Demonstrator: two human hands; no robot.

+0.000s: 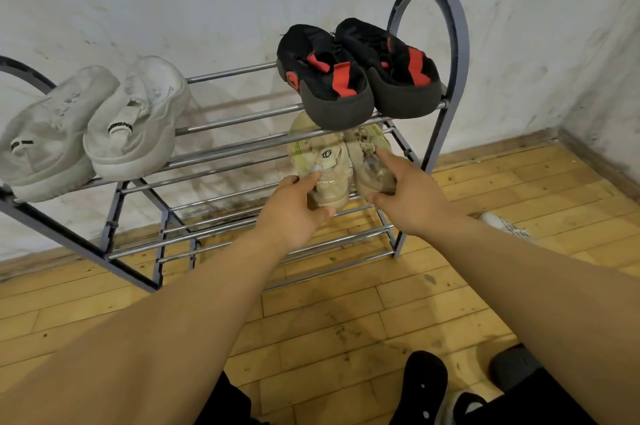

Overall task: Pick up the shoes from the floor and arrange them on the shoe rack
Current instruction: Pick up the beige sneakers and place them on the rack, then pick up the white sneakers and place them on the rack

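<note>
A metal shoe rack (242, 120) stands against the wall. On its top shelf sit a pair of white shoes (104, 127) at the left and a pair of black-and-red shoes (360, 71) at the right. A pair of beige shoes (332, 161) rests on the middle shelf under the black pair. My left hand (294, 213) grips the heel of the left beige shoe. My right hand (408, 189) holds the heel of the right beige shoe (370, 161), index finger stretched along its top.
A white shoe (504, 224) lies on the wooden floor right of the rack. Near the bottom edge are a black shoe (424, 386) and a dark slipper (512, 369). The room corner closes in at the right.
</note>
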